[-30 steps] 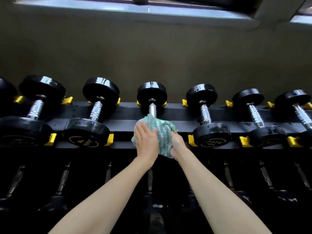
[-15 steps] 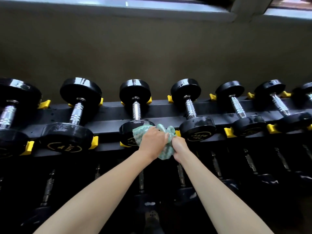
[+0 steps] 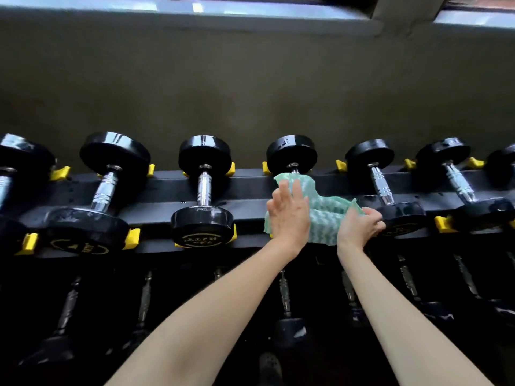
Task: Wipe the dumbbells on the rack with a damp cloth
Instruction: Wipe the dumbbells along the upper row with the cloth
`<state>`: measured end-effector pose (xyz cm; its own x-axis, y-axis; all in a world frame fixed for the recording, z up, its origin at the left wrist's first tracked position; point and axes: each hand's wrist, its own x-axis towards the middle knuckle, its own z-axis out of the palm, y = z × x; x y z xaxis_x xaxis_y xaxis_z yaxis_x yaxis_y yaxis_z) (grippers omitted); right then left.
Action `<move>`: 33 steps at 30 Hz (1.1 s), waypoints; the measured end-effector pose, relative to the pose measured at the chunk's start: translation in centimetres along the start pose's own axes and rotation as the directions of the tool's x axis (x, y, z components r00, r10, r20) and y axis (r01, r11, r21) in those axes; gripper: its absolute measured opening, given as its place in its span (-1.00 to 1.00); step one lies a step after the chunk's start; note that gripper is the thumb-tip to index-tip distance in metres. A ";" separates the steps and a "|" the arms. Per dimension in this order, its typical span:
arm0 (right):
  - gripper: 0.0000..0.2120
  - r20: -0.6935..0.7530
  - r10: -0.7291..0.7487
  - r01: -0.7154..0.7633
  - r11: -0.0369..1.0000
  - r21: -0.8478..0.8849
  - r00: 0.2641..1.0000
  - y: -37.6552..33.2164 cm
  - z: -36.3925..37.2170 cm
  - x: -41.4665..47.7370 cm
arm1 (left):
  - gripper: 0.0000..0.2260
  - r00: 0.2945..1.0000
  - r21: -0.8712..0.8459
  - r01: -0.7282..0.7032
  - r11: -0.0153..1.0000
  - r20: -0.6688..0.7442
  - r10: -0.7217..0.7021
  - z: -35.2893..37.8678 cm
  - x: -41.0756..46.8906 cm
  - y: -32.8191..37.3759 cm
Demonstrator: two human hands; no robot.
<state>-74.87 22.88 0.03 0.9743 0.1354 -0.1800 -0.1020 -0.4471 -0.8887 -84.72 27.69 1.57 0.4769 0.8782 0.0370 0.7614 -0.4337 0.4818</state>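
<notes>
My left hand (image 3: 289, 215) lies flat, fingers (image 3: 284, 194) spread, pressing the green-and-white patterned damp cloth (image 3: 324, 211) over the near head and chrome handle of a black round-headed dumbbell (image 3: 291, 154) on the upper tier of the black steel rack (image 3: 245, 188); only the far head shows beyond my fingertips. My right hand (image 3: 359, 225) pinches the cloth's trailing corner, fingers closed on it, just beside the near head of the next black dumbbell (image 3: 401, 218) on that side. Risks, as I judge them: the open palm holds the cloth by pressure alone, so a quick stroke may let it bunch, slide off the rounded head and drop toward the dim lower tier below my wrists. A sideways push could roll the dumbbell against its yellow plastic cradle stops (image 3: 266, 167). Knuckles may catch between neighbouring heads. Wet rubber also reduces grip, and the knurled handle could snag the weave.
</notes>
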 end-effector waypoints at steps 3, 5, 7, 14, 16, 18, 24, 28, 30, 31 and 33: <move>-0.69 0.318 0.181 -0.140 0.979 -0.148 0.931 2.2 1.6 1.5 | -0.48 0.984 0.030 0.109 0.994 0.141 -0.112 2.1 0.8 0.2; -0.66 0.475 0.228 -0.162 0.971 -0.177 0.850 3.1 2.4 1.8 | -0.45 0.965 -0.082 0.202 0.976 0.185 -0.184 3.2 0.9 -0.4; -0.63 0.470 0.251 -0.169 0.963 -0.208 0.846 2.7 2.4 2.1 | -0.58 0.945 -0.247 0.317 0.916 0.161 -0.284 3.4 0.4 -0.6; -0.53 0.557 -0.130 0.359 0.874 -0.326 0.820 0.1 2.8 0.3 | -0.69 0.823 -0.436 0.568 0.698 0.282 -0.494 3.4 1.2 -1.6; -0.51 0.610 -0.275 0.533 0.795 -0.291 0.743 0.1 2.9 0.0 | -0.63 0.791 -0.442 0.611 0.657 0.314 -0.525 3.1 1.3 -1.9; -0.49 0.662 -0.384 0.676 0.689 -0.259 0.644 0.2 2.8 -0.1 | -0.56 0.736 -0.448 0.675 0.586 0.363 -0.571 3.1 1.4 -2.0; -0.47 0.694 -0.306 0.593 0.775 -0.215 0.652 0.9 1.7 0.9 | -0.50 0.816 -0.486 0.569 0.663 0.238 -0.526 3.8 -0.3 -0.9; -0.38 0.658 -0.165 0.452 0.842 -0.295 0.735 0.6 1.5 0.5 | -0.60 0.883 -0.537 0.437 0.722 0.106 -0.457 4.4 -1.7 -0.3; -0.39 0.645 -0.146 0.425 0.853 -0.301 0.750 0.6 1.2 0.1 | -0.66 0.914 -0.475 0.383 0.792 0.075 -0.398 4.2 -2.2 -0.2; -0.41 0.646 -0.149 0.427 0.854 -0.297 0.748 0.7 0.9 -0.2 | -0.67 0.928 -0.431 0.360 0.827 0.072 -0.366 4.1 -2.5 -0.2; -0.47 0.656 -0.189 0.471 0.835 -0.284 0.730 1.0 0.4 -0.6 | -0.64 0.952 -0.371 0.305 0.877 0.078 -0.298 4.0 -3.1 -0.3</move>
<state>-75.68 22.71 -0.98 0.5990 0.7637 -0.2408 0.4309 -0.5609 -0.7069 -84.62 24.28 -2.20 0.2613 0.9490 -0.1764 0.6507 -0.0383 0.7584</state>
